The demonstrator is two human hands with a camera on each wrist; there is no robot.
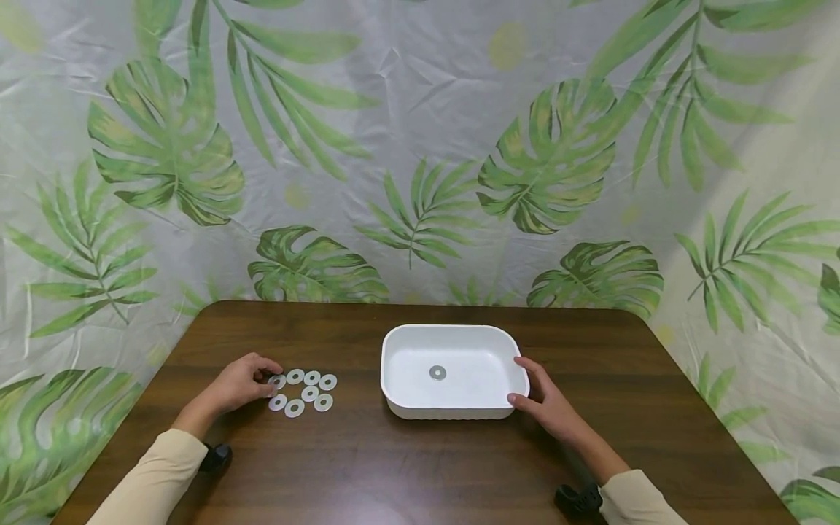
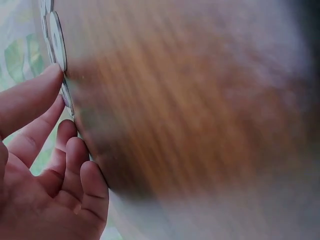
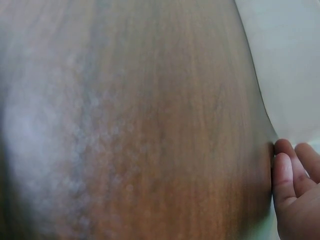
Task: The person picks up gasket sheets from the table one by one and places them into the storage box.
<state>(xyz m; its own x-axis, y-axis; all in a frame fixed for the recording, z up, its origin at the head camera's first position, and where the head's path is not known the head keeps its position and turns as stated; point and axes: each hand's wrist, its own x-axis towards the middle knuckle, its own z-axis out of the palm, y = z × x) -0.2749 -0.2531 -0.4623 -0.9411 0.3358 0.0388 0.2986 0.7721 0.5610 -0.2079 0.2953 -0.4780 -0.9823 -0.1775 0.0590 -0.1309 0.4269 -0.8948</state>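
Observation:
In the head view several flat metal washers (image 1: 327, 381) lie grouped on the left of the table. My left hand (image 1: 239, 383) is at the group's left edge, thumb and index finger on either side of one washer (image 1: 278, 382). The left wrist view has that washer (image 2: 68, 100) between the thumb and index fingertips, low against the tabletop. A white rectangular tub (image 1: 453, 402) with rounded corners stands right of the group, one washer (image 1: 437, 372) flat on its floor. My right hand (image 1: 550, 408) grips the tub's right end, thumb and fingers at its rim.
The dark brown wooden table (image 1: 420, 474) has rounded far corners. Behind it hangs a pale cloth (image 1: 420, 131) printed with green leaves. Black bands (image 1: 216, 457) sit on both wrists, below cream sleeves.

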